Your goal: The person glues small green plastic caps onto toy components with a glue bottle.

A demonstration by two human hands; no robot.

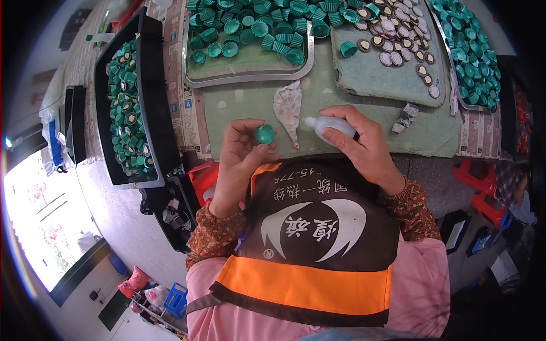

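Between the fingertips and thumb of my left hand (pixel 242 150) is a small green fluted cup (pixel 264 134), its round face turned up. My right hand (pixel 367 148) is wrapped round a whitish squeeze bottle (pixel 335 128), with its narrow nozzle pointing left toward the cup but apart from it. A crumpled, stained scrap of cloth or paper (pixel 288 108) lies on the green table cover (pixel 239 107) just beyond and between my hands. Farther off, many more green cups (pixel 231 27) are heaped in a metal-rimmed tray (pixel 250 80).
Brown-edged discs with pale centres (pixel 392 40) spread over a greenish board (pixel 364 86) at the far right. Beside it stands another tray of green cups (pixel 469 62). A black bin (pixel 153 96) at left holds cups with discs in them. A small crumpled wrapper (pixel 405 117) lies near the right.
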